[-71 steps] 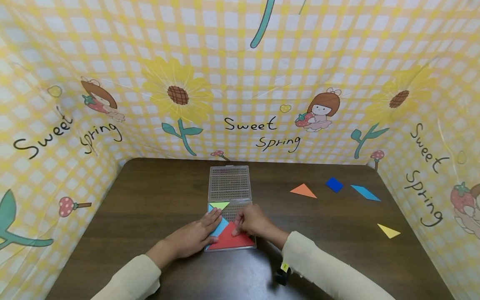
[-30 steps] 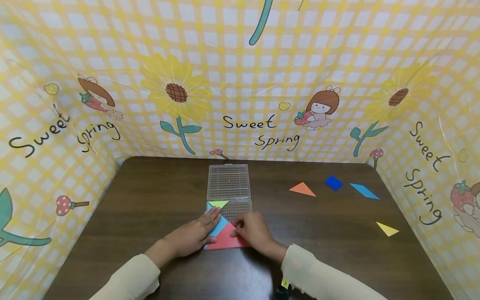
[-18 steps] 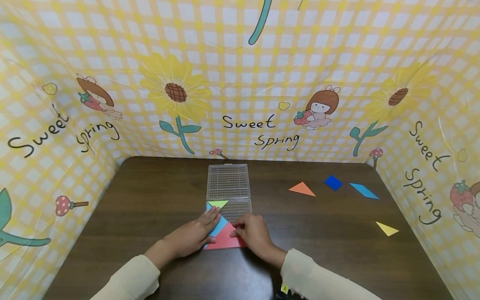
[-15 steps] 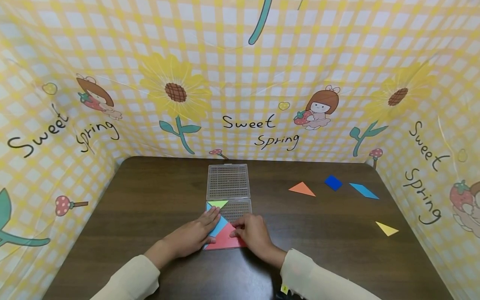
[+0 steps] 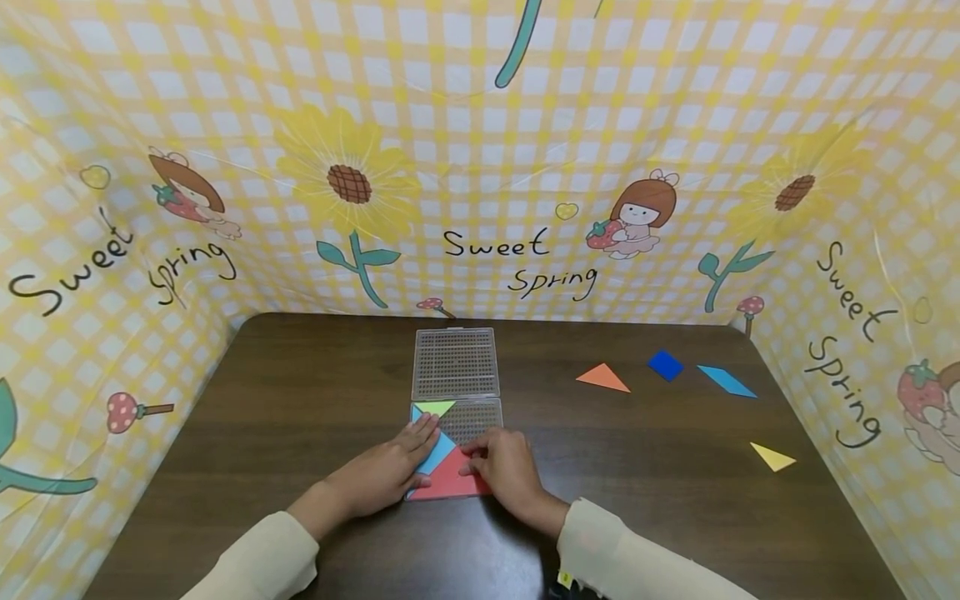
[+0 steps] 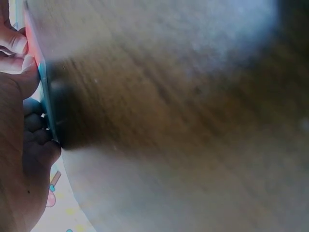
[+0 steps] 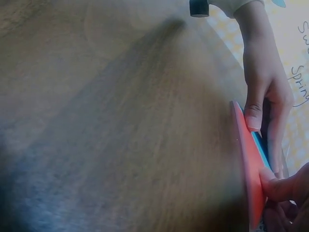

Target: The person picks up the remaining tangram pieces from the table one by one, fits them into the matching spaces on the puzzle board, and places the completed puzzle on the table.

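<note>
A clear hinged plastic case (image 5: pixel 454 364) with a grid pattern lies open on the table, tangram pieces in its near half. A light green triangle (image 5: pixel 433 408) is at that half's upper left corner, with a blue triangle (image 5: pixel 438 454) along the left side. The red triangle (image 5: pixel 450 483) fills the near side. My left hand (image 5: pixel 378 473) rests its extended fingers on the blue triangle, thumb on the red one's left part. With thumb and bent index finger, my right hand (image 5: pixel 508 468) pinches the red triangle near its top; this hand hides its right corner.
On the right of the brown table (image 5: pixel 315 383) lie an orange triangle (image 5: pixel 604 379), a dark blue square (image 5: pixel 665 365), a light blue parallelogram (image 5: pixel 726 381) and a yellow triangle (image 5: pixel 772 457). A yellow checked cloth (image 5: pixel 480 167) encloses the back and sides.
My right hand has lowered slightly over the red triangle, covering its right corner, which showed earlier. My left hand has stayed in place, and the loose pieces lie as before.
</note>
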Demonstrator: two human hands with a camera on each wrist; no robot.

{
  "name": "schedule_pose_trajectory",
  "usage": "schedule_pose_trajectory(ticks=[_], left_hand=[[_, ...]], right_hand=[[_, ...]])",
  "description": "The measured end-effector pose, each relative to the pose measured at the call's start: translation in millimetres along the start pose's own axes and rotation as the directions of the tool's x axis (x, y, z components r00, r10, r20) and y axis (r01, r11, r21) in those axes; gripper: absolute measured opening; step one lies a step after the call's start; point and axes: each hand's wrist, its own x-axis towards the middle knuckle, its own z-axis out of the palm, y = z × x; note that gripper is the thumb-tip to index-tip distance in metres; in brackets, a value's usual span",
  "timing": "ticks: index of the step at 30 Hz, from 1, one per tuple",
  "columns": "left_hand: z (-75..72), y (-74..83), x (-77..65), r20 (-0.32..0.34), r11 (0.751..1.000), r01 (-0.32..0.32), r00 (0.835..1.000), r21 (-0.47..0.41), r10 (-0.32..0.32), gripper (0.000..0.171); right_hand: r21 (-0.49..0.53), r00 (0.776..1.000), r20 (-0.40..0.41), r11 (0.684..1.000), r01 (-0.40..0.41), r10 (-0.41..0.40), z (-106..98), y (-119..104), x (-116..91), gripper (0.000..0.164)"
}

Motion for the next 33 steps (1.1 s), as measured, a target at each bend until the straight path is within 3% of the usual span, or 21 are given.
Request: schedule_pose_trajectory(ticks=[9,21,33], left_hand=[[0.9,0.3,0.2,0.0,1.0,0.0,1.0,0.019,0.0,0.07],[-1.8,3.1,0.9,0.017,1.0,0.012,1.0,0.029,-0.013,0.07],[-2.0,1.9,1.8,0.031,1.0,0.014,0.999,0.008,-0.014,0.07]], right_hand=[[0.039,0.997,0.059,0.998,-0.058,0.056,-1.6,-0.5,6.7,0.008],[-0.048,0.99,0.126,0.997,-0.057,0.063,-9.6,-4.1,15.9,0.011],[0.035,0.968,0.226,0.992,-0.12,0.109,-13.8,0.1,22.2,0.014]])
